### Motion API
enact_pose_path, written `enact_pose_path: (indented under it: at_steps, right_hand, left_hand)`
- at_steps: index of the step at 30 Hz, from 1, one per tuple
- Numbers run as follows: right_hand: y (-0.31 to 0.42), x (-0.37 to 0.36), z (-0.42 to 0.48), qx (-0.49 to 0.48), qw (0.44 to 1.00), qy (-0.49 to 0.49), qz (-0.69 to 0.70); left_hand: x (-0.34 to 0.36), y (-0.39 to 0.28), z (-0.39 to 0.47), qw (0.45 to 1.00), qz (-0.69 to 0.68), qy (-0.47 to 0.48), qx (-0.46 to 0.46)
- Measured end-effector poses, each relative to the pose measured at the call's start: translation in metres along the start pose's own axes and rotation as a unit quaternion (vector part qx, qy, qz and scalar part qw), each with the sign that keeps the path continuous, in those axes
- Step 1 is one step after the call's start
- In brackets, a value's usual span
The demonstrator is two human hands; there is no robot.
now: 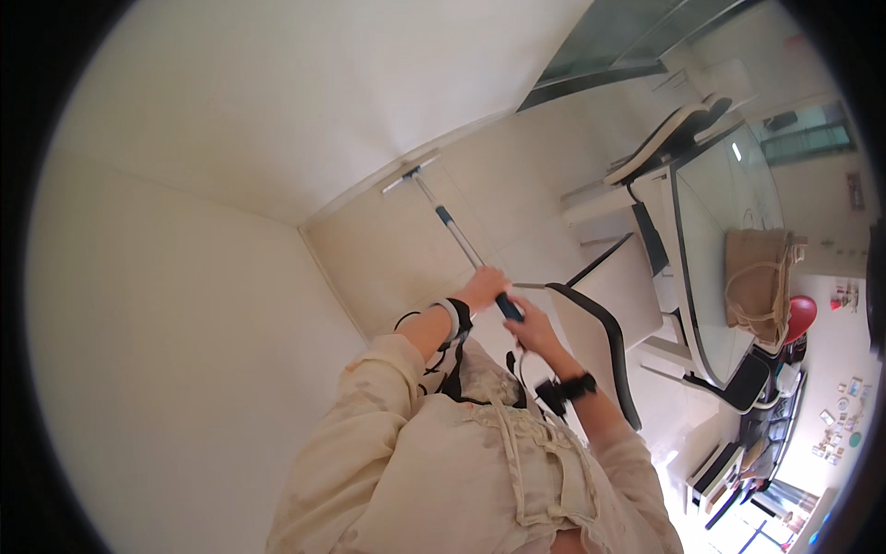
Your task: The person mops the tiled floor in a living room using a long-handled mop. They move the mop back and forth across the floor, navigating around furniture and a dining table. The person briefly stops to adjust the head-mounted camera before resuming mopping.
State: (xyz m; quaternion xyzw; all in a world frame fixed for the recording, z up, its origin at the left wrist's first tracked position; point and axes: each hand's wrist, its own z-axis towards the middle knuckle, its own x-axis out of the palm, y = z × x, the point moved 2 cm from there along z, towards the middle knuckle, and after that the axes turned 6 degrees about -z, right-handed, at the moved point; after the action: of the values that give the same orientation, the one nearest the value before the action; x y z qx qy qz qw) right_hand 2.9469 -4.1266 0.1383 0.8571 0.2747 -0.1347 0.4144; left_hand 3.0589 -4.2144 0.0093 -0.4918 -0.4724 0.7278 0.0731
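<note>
A long-handled floor squeegee [462, 242] with a metal pole and dark blue grip slants away from me. My left hand [483, 289] is wrapped around the pole just above the grip. Lower down, my right hand [534, 327] holds the grip near its end. The wide, thin squeegee head [412, 172] lies at the floor along the foot of the wall, close to the baseboard [443, 138]. Whether its blade touches the baseboard I cannot tell. Bands with dark devices circle both my wrists.
White walls [166, 332] meet at a corner ahead and to the left of the pale tiled floor [387, 242]. On the right, a black-and-white chair [609, 325] stands close to my right arm. Behind it is a glass-topped table [720, 187] bearing a brown bag [758, 277].
</note>
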Motion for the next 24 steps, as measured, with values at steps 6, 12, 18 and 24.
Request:
enact_pose_path:
  at_steps: [6, 12, 18, 24]
  right_hand:
    - [-0.022, -0.007, 0.015, -0.046, 0.998, 0.046, 0.005]
    - [-0.049, -0.088, -0.101, 0.131, 0.988, 0.067, 0.053]
    - [0.002, -0.111, -0.157, 0.189, 0.981, -0.014, 0.028]
    - [0.007, -0.098, -0.065, 0.065, 0.992, -0.109, -0.014]
  left_hand:
    - [0.021, 0.004, 0.004, 0.996, 0.07, -0.059, -0.018]
    - [0.089, -0.092, 0.047, 0.965, -0.039, 0.225, 0.125]
    - [0.044, -0.159, 0.079, 0.889, -0.091, 0.396, 0.212]
    - [0.013, -0.063, 0.119, 0.922, -0.078, 0.29, 0.242]
